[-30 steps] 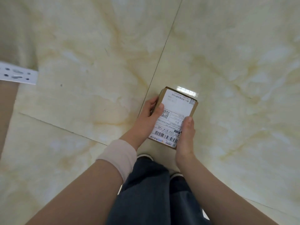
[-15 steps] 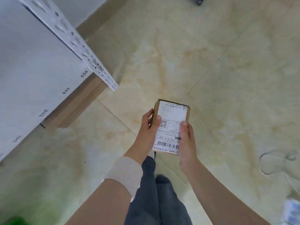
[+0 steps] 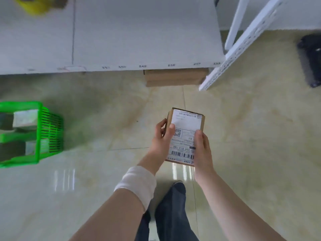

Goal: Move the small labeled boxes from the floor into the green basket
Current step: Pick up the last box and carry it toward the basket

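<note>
A small brown cardboard box [image 3: 186, 126] with a white shipping label and barcode is held above the floor at the centre of the view. My left hand [image 3: 161, 141] grips its left edge, thumb on the label. My right hand [image 3: 202, 150] grips its right edge, thumb on top. The green basket [image 3: 46, 129] stands on the floor at the far left, partly cut off by the frame edge, with parcels inside it. It lies well to the left of the box.
A white shelf board [image 3: 121, 32] with small numbers along its edge spans the top. A brown carton [image 3: 175, 77] sits under it. A white perforated upright [image 3: 243, 44] leans at the right. A black object [image 3: 311, 58] lies far right. My legs are below.
The view has swung round: the shelf now fills the top and the green basket has come into sight at the left. Both hands keep the same hold on the box.
</note>
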A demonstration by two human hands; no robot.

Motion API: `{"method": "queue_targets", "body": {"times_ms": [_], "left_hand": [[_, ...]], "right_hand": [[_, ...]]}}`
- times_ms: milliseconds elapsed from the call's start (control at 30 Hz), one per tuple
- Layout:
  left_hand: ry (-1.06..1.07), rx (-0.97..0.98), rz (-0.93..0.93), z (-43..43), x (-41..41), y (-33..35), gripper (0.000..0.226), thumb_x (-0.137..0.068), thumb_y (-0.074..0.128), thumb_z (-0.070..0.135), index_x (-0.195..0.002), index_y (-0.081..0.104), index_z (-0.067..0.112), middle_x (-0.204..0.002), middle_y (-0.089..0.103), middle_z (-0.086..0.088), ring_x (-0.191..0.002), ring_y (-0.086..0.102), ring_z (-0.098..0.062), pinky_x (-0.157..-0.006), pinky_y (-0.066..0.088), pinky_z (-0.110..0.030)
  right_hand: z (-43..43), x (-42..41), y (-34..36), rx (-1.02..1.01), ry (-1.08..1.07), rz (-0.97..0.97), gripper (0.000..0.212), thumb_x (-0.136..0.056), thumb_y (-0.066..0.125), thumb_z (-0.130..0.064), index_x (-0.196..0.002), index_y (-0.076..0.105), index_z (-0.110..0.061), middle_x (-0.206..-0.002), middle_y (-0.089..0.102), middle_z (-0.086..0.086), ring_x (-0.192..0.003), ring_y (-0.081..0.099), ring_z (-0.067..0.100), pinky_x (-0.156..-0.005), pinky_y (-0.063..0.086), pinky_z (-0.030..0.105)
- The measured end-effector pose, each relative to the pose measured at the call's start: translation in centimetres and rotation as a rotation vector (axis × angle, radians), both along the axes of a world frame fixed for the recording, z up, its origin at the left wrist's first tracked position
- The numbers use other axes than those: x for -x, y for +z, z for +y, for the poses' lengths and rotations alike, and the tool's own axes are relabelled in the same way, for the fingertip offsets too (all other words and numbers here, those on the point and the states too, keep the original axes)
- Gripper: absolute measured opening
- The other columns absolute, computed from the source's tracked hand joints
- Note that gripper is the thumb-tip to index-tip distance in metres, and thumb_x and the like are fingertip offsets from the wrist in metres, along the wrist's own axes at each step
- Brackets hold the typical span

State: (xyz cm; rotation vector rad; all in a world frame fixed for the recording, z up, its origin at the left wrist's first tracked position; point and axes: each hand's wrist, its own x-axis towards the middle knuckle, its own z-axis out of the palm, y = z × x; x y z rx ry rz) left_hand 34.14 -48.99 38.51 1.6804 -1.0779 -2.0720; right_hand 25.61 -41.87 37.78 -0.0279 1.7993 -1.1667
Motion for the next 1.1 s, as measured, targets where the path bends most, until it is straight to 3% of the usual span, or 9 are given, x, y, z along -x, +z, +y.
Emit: {"method": "queue_targets", "body": {"times_ms": [200, 267, 367, 500, 633, 733, 867, 967, 1100], "left_hand": [[0.329, -0.032, 0.071, -4.2, -17.3, -2.8, 0.050, -0.094, 0.043, 0.034, -0.140, 0.030, 0.020, -0.130, 0.054, -0.015, -0.094, 0.059, -0.019, -0.065, 0.053, -0.020], [0.449, -0.012, 0.037, -5.5, -22.8, -3.7, 0.049, -0.094, 0.044, 0.035, -0.139, 0.031, 0.020, -0.129, 0.055, -0.013, -0.091, 0.059, -0.017, -0.065, 0.054, -0.019], [0.603, -0.002, -0.007, -6.8, -30.1, -4.5, 0.049, -0.094, 0.044, 0.031, -0.139, 0.033, 0.016, -0.130, 0.055, -0.015, -0.095, 0.058, -0.018, -0.078, 0.051, -0.028], [0.772, 0.037, -0.066, -8.1, -39.4, -4.4, 0.049, -0.095, 0.042, 0.031, -0.140, 0.031, 0.016, -0.128, 0.055, -0.013, -0.083, 0.058, -0.007, -0.062, 0.051, -0.009], [0.925, 0.019, -0.053, -8.0, -47.3, -4.1, 0.046, -0.096, 0.039, 0.029, -0.139, 0.030, 0.015, -0.117, 0.055, -0.002, -0.082, 0.056, 0.001, -0.063, 0.049, -0.005], [0.955, 0.008, -0.034, -8.2, -52.9, -3.4, 0.050, -0.096, 0.041, 0.030, -0.142, 0.028, 0.015, -0.119, 0.053, -0.001, -0.097, 0.057, -0.011, -0.086, 0.047, -0.022], [0.929, -0.002, 0.030, -9.4, -59.3, -3.8, 0.051, -0.096, 0.041, 0.028, -0.143, 0.026, 0.013, -0.133, 0.050, -0.007, -0.106, 0.053, -0.014, -0.087, 0.045, -0.022], [0.859, 0.004, 0.036, -10.9, -62.9, -4.4, 0.054, -0.095, 0.043, 0.028, -0.144, 0.025, 0.013, -0.141, 0.044, -0.008, -0.117, 0.051, -0.015, -0.099, 0.040, -0.026], [0.786, -0.015, 0.031, -13.3, -66.3, -4.8, 0.062, -0.092, 0.049, 0.034, -0.144, 0.023, 0.016, -0.145, 0.041, -0.006, -0.129, 0.046, -0.020, -0.111, 0.035, -0.039]], "right_hand": [[-7.4, -15.6, -1.9, -0.040, 0.300, 0.011, 0.045, -0.092, 0.039, -0.051, -0.125, 0.049, -0.023, -0.111, 0.066, 0.002, -0.096, 0.067, 0.017, -0.072, 0.056, 0.031], [-10.1, -21.0, -2.8, -0.044, 0.389, 0.019, 0.045, -0.092, 0.039, -0.049, -0.125, 0.049, -0.020, -0.110, 0.066, 0.002, -0.093, 0.066, 0.015, -0.068, 0.055, 0.025], [-12.9, -28.0, -4.1, -0.037, 0.514, 0.002, 0.042, -0.094, 0.041, -0.043, -0.125, 0.050, -0.016, -0.106, 0.065, 0.003, -0.082, 0.062, 0.007, -0.055, 0.051, 0.011], [-16.3, -37.3, -4.7, -0.017, 0.725, -0.003, 0.039, -0.095, 0.040, -0.039, -0.124, 0.051, -0.016, -0.099, 0.064, 0.001, -0.077, 0.060, 0.004, -0.048, 0.047, 0.007], [-18.0, -45.6, -4.9, -0.006, 0.863, 0.009, 0.040, -0.095, 0.042, -0.038, -0.126, 0.050, -0.014, -0.104, 0.064, 0.005, -0.078, 0.062, 0.006, -0.053, 0.050, 0.009], [-18.5, -51.1, -4.5, -0.021, 0.948, 0.033, 0.040, -0.094, 0.041, -0.040, -0.124, 0.051, -0.015, -0.100, 0.066, -0.001, -0.080, 0.064, 0.007, -0.055, 0.051, 0.014], [-19.5, -57.4, -4.8, -0.025, 0.909, 0.108, 0.038, -0.095, 0.041, -0.041, -0.119, 0.054, -0.015, -0.102, 0.067, 0.001, -0.083, 0.065, 0.012, -0.064, 0.054, 0.021], [-20.4, -60.7, -5.3, -0.026, 0.862, 0.085, 0.037, -0.095, 0.039, -0.041, -0.117, 0.055, -0.015, -0.106, 0.068, 0.006, -0.087, 0.066, 0.019, -0.073, 0.055, 0.031], [-22.5, -63.6, -5.4, -0.040, 0.790, 0.056, 0.035, -0.096, 0.039, -0.038, -0.119, 0.054, -0.017, -0.103, 0.066, 0.002, -0.086, 0.065, 0.013, -0.067, 0.054, 0.023]]}}
